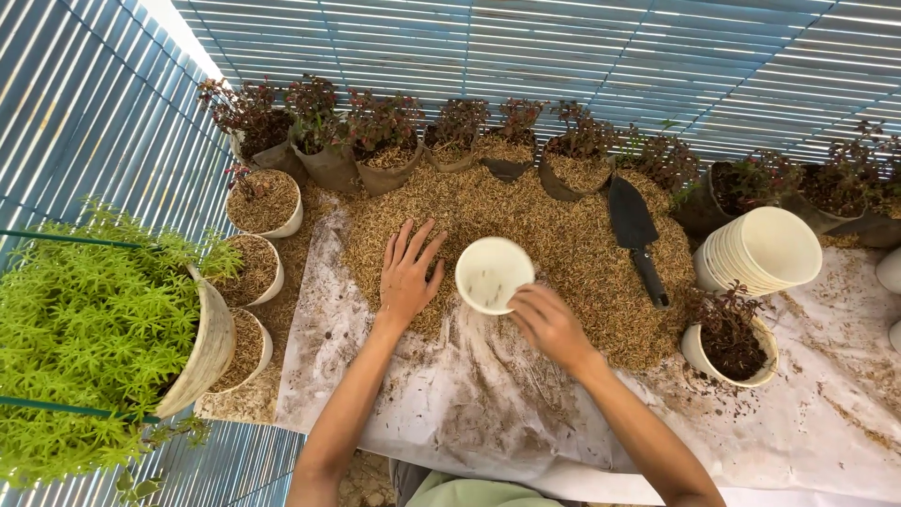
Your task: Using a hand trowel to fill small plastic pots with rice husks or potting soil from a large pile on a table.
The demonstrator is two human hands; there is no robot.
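Note:
My right hand (547, 322) grips the near rim of a small empty white pot (492, 272), tilted so its mouth faces up toward me, over a heap of brown husk mix (554, 235). My left hand (407, 273) lies flat with fingers spread on the husk heap just left of the pot. The heap rests on a white sheet (526, 413). A black hand trowel (636, 235) lies on the heap to the right of the pot.
A stack of white pots (765, 249) lies on its side at right, beside a potted reddish plant (730, 338). Husk-filled white pots (265, 202) stand at left near a big green plant (94, 329). Dark bags with red plants (385, 141) line the back.

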